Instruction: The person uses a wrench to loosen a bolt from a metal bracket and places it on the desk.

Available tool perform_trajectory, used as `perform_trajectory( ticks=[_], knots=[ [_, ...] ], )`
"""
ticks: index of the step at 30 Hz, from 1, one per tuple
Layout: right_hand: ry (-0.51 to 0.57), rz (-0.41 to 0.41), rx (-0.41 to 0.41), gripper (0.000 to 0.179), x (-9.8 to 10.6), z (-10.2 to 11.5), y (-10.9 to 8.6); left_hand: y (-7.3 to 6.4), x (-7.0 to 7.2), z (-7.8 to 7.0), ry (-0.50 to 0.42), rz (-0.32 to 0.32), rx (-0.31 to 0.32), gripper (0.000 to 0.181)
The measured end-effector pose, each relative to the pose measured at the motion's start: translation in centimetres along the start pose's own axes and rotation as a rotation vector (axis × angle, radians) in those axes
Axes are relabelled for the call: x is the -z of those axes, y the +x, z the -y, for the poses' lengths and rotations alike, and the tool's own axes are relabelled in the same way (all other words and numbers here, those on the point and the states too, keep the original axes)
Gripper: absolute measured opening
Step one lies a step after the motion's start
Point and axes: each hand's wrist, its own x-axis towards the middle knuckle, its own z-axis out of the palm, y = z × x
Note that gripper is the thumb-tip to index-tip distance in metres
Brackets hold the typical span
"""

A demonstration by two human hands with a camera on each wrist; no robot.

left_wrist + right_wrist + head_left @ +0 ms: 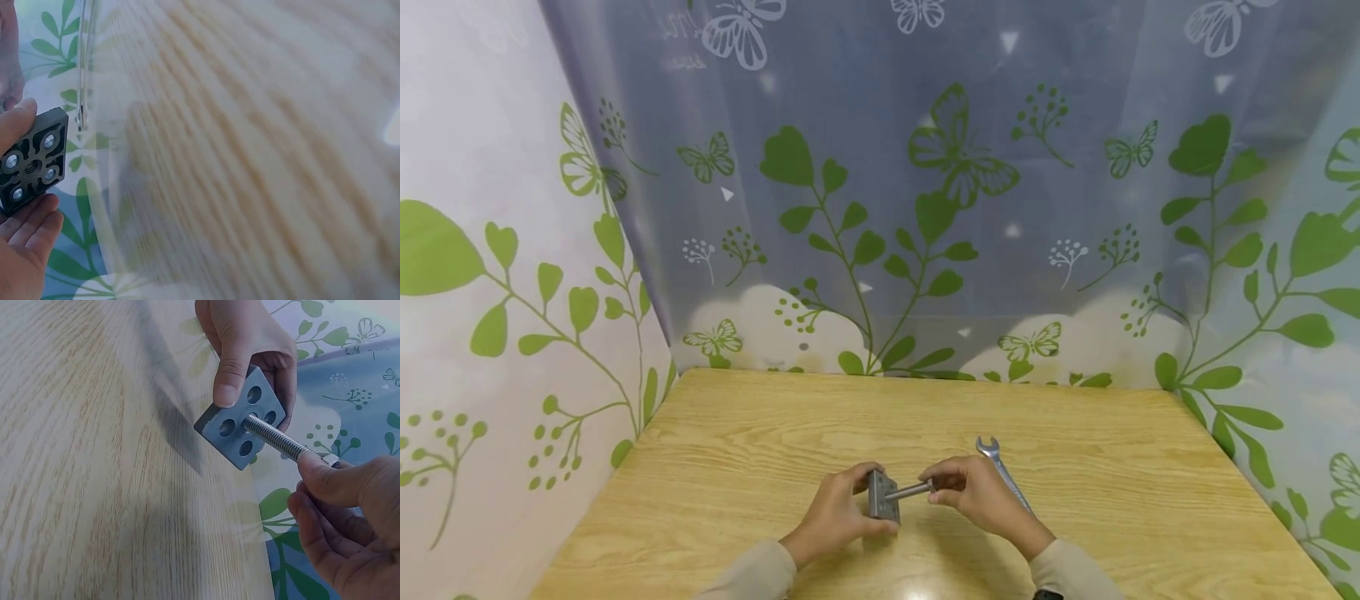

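My left hand [838,510] grips a square grey plate [242,425] by its edges, thumb on one side and fingers on the other. Four round recesses surround the middle hole on the face toward my right hand. The plate's other face [34,164] shows ribs, silvery inserts and a threaded centre hole. A threaded bolt [281,439] stands with its tip at the middle hole. My right hand [977,493] pinches the bolt near its head [331,460] between thumb and fingers. Both hands hold the parts above the table.
An open-end wrench [1003,471] lies on the wooden table [760,442], just beyond my right hand. A curtain printed with leaves and butterflies [850,208] stands behind the table's far edge and along its sides.
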Motion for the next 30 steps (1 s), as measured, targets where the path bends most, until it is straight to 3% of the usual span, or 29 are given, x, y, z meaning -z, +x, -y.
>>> perform_trajectory(
  ticks=[5,11,15,24,30],
  knots=[
    [-0.012,0.043,-0.035,0.028,-0.13,0.11,-0.02,-0.17,-0.04,0.17,-0.014,0.002,0.002,0.068],
    [0.121,0.078,-0.159,0.045,-0.16,0.27,0.0,-0.19,-0.11,0.2,0.005,0.0,-0.012,0.067],
    [0.172,0.077,-0.186,0.05,-0.14,0.27,-0.01,-0.1,-0.13,0.19,0.022,-0.002,-0.025,0.068],
    [0.059,0.037,-0.06,0.017,0.18,0.16,-0.12,-0.07,-0.14,0.34,0.018,0.012,-0.029,0.07],
    [0.053,-0.005,0.011,0.014,0.08,0.1,-0.22,-0.12,-0.14,0.36,-0.011,0.013,-0.024,0.07]
  ],
)
